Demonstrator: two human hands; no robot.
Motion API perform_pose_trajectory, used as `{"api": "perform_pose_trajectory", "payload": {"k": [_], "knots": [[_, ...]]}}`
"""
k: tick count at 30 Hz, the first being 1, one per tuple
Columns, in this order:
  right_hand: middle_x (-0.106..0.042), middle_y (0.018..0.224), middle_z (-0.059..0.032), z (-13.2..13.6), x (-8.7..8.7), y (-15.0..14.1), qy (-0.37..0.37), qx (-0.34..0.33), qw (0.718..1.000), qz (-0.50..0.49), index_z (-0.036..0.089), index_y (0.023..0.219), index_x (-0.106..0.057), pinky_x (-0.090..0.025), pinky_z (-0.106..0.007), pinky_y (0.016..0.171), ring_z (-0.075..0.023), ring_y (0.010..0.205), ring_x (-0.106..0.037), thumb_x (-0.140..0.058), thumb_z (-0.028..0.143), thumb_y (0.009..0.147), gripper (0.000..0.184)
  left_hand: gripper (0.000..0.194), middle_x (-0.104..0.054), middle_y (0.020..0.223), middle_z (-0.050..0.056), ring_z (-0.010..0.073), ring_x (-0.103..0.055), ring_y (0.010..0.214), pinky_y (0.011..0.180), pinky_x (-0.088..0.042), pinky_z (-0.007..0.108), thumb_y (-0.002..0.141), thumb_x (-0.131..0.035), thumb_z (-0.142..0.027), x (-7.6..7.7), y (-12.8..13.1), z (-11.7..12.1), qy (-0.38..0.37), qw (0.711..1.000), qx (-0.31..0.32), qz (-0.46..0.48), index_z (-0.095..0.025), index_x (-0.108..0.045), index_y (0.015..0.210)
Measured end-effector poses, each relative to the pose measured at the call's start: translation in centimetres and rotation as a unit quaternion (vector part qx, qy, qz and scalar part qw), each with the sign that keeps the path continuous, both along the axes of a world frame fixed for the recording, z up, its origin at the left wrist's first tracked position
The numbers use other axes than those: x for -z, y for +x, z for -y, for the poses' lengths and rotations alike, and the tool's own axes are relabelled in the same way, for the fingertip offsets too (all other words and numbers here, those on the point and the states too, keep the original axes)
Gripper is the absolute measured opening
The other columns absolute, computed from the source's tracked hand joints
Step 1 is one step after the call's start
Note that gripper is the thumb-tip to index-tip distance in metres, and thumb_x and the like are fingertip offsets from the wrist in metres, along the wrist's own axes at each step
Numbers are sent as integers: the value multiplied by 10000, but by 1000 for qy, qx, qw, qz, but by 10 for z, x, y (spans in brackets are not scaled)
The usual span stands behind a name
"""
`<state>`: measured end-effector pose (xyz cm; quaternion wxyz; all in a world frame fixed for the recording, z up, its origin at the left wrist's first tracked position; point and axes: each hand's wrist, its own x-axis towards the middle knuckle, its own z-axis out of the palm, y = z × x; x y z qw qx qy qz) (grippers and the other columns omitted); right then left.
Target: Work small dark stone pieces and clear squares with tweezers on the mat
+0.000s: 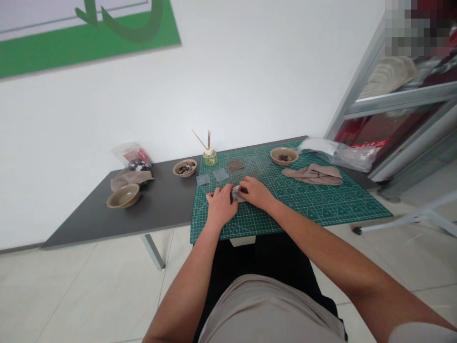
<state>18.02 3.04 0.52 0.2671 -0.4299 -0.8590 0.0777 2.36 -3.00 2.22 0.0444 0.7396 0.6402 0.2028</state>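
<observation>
My left hand (222, 208) and my right hand (257, 193) meet over the near part of the green cutting mat (296, 202). Fingers of both hands pinch a small light grey piece of cloth or pouch (237, 194) between them. Dark bits show at its two sides by the fingertips; what they are I cannot make out. Just beyond my hands lie small flat squares: a pale one (203, 179), a pale blue-grey one (221, 175) and a brown one (235, 165).
Left of the mat stand a bowl of pebble-like pieces (185, 168), a tan bowl (124, 196), a brown cloth (130, 179) and a plastic bag (132, 155). A reed diffuser (210, 157) stands behind. At right are a bowl with dark pieces (284, 156), crumpled cloth (316, 175) and clear plastic (339, 152).
</observation>
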Motion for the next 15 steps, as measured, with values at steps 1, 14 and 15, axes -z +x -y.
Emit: {"api": "perform_pose_trajectory", "payload": {"k": [1, 14, 15], "knots": [[-504, 802, -24, 0, 0, 0, 0, 8, 1000, 0, 175, 754, -611, -379, -285, 741, -178, 796, -503, -614, 216, 871, 124, 321, -660, 1167, 55, 264, -530, 1132, 987, -286, 481, 845, -505, -243, 0, 0, 0, 1, 1000, 1, -1, -270, -493, 1165], [-507, 805, -14, -1, -3, 2, -5, -26, 1000, -10, 183, 731, -605, -379, -289, 749, -177, 817, -503, -613, 190, 837, 107, 323, -657, 1176, 70, 268, -518, 1145, 1001, -289, 485, 858, -485, -235, -5, 3, 3, -16, 1000, -6, -16, -268, -503, 1179], [-517, 822, -19, -1, -3, 2, -7, -30, 999, -8, 181, 752, -611, -381, -288, 752, -175, 821, -508, -600, 181, 846, 95, 328, -657, 1177, 72, 270, -517, 1147, 1003, -287, 488, 857, -486, -233, -6, 3, 3, -18, 1000, -8, -15, -269, -502, 1182]]}}
